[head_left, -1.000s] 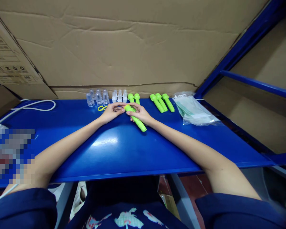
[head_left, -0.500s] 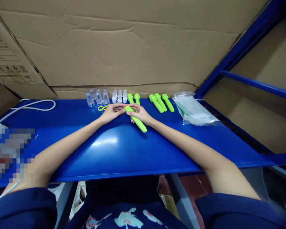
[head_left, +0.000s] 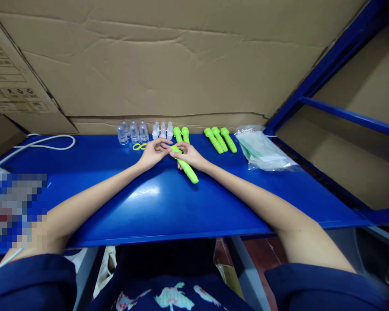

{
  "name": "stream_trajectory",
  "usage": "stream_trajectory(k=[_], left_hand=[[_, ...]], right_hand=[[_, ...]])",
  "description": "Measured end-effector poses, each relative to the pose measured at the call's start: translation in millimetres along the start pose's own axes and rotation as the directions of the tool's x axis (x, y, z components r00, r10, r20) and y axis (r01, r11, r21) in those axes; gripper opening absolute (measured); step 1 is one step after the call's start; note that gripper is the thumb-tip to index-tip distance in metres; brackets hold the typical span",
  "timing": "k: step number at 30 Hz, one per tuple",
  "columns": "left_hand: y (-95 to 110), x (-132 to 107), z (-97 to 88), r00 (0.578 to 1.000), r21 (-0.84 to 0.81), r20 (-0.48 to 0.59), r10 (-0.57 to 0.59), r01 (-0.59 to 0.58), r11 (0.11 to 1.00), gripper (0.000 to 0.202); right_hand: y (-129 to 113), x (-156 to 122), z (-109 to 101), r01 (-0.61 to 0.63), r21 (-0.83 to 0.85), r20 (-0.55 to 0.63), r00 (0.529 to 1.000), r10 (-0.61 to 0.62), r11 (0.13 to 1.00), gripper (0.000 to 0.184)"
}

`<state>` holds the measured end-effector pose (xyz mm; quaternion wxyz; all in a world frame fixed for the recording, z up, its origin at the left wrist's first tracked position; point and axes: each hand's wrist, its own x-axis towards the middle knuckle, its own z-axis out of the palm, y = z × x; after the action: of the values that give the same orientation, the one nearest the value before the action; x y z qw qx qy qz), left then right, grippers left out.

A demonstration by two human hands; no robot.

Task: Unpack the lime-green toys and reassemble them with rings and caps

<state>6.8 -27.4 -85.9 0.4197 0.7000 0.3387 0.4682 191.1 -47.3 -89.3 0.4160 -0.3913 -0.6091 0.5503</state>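
Note:
My right hand [head_left: 192, 156] is closed around the upper part of a lime-green ribbed plastic tube [head_left: 188, 170] with a wider head, shaped like a small torch body. The tube slants, its narrow end toward me and to the right. At the wide head, the fingertips of my left hand [head_left: 153, 154] pinch the rim; whether a small part sits between them is hidden. Just beyond my left hand lie yellow rings [head_left: 136, 147]. Behind them stand several clear plastic domes [head_left: 135, 133] and three translucent white-based caps [head_left: 163, 130].
Two more green tubes [head_left: 177, 133] lie behind my hands, and three others [head_left: 219, 140] to the right. Beside those is a clear bag [head_left: 262, 149] with whitish-green contents. A white cable [head_left: 52, 144] loops at left. Cardboard [head_left: 168, 65] walls the blue table's [head_left: 181, 211] back.
The held tube has tilted slightly, its narrow end swinging a little toward me and left. Both hands stay at its head, with small finger shifts.

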Motion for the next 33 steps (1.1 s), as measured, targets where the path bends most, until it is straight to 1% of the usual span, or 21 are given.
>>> stream_trajectory(k=[3,7,12,14,16,18,20,22,25,28,31,33], left_hand=[[2.2,-1.7,2.3,1.0,0.008,-0.024,0.006,-0.006,1.0,0.035],[2.9,-2.7,4.0,1.0,0.006,-0.012,0.004,-0.004,1.0,0.029],[-1.1,-0.1,4.4,0.999,0.001,-0.039,-0.011,0.011,1.0,0.027],[-1.6,-0.2,5.5,1.0,0.021,-0.019,-0.005,0.005,1.0,0.026],[-1.1,-1.6,7.3,1.0,0.048,0.029,0.007,-0.008,0.999,0.027],[-0.2,-3.5,9.3,0.997,0.064,0.074,0.025,-0.03,0.998,0.029],[0.4,-4.8,10.6,0.995,0.061,0.096,0.032,-0.038,0.997,0.034],[0.7,-5.2,10.9,0.995,0.038,0.102,0.013,-0.016,0.999,0.038],[2.2,-5.6,11.5,0.995,0.006,0.095,-0.017,0.017,1.0,0.043],[7.8,-9.2,16.0,0.998,-0.015,0.066,-0.017,0.018,1.0,0.049],[15.6,-15.9,23.5,0.996,-0.055,0.084,-0.035,0.04,0.998,0.059],[18.6,-19.2,26.7,0.994,-0.077,0.089,-0.056,0.063,0.995,0.065]], right_hand=[[0.1,-0.1,1.5,-0.005,-0.012,-0.028,1.0,0.004,1.0,0.063],[1.2,0.3,3.4,-0.018,-0.017,-0.067,0.998,0.017,1.0,0.068],[4.8,0.5,3.2,0.033,-0.006,-0.068,0.997,-0.034,0.999,0.067],[6.3,1.6,1.9,0.053,0.011,-0.074,0.996,-0.052,0.999,0.065],[7.1,3.8,-0.1,0.055,0.029,-0.083,0.995,-0.052,0.998,0.057],[7.3,6.5,-2.6,0.027,0.072,-0.095,0.995,-0.02,0.997,0.044],[7.0,8.7,-5.2,-0.005,0.15,-0.089,0.996,0.019,0.989,0.03],[6.7,9.5,-7.2,-0.007,0.218,-0.069,0.997,0.022,0.976,0.023],[7.4,8.2,-8.5,0.059,0.207,-0.065,0.997,-0.046,0.977,0.03],[9.2,6.9,-8.2,0.154,0.099,-0.097,0.985,-0.144,0.983,0.041],[10.1,6.9,-6.8,0.28,-0.043,-0.16,0.946,-0.283,0.959,0.05],[9.5,6.6,-5.6,0.307,-0.106,-0.171,0.931,-0.321,0.946,0.056]])
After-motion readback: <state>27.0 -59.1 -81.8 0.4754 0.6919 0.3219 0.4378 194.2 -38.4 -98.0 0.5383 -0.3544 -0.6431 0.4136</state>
